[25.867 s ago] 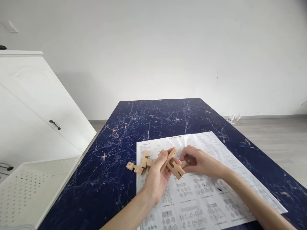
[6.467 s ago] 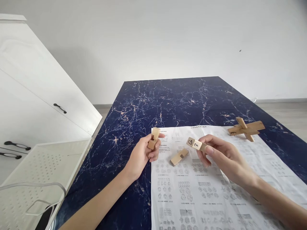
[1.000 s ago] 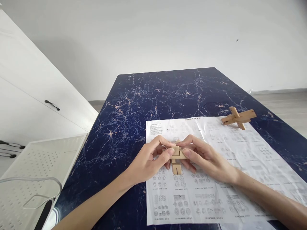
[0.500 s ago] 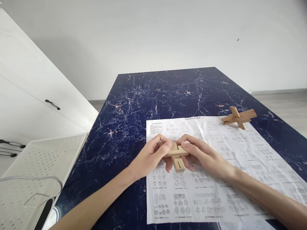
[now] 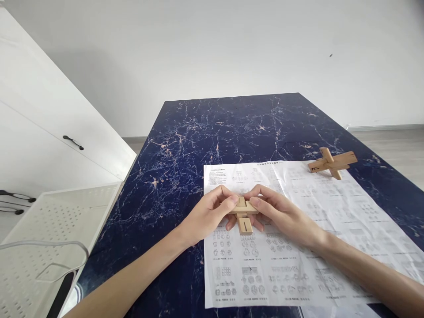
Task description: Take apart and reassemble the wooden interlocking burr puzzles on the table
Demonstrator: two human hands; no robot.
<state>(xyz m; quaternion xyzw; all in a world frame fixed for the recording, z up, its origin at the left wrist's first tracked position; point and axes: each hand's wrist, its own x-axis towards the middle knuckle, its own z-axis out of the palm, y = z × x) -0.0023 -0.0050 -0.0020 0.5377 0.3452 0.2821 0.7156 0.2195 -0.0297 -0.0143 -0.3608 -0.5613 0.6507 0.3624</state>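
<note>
Between my two hands, just above a printed sheet, is a pale wooden interlocking puzzle made of crossed notched bars. Its near block carries a dark line mark. My left hand pinches the puzzle's left end, thumb on top and fingers curled beneath. From the other side my right hand grips the right end the same way, with its thumb on the upper face. My fingers partly hide the far side and ends of the bars. The creased instruction sheet under my hands shows rows of small diagrams.
A second wooden cross-shaped puzzle sits on the sheet's far right edge. The dark blue marbled table reaches toward a white wall. At left stand white drawers with black handles and a perforated white surface with a grey cable.
The puzzle tilts slightly in my hands, its near block shifting a little up and to the left. Both hands keep their hold. The whole view has drifted slightly.
</note>
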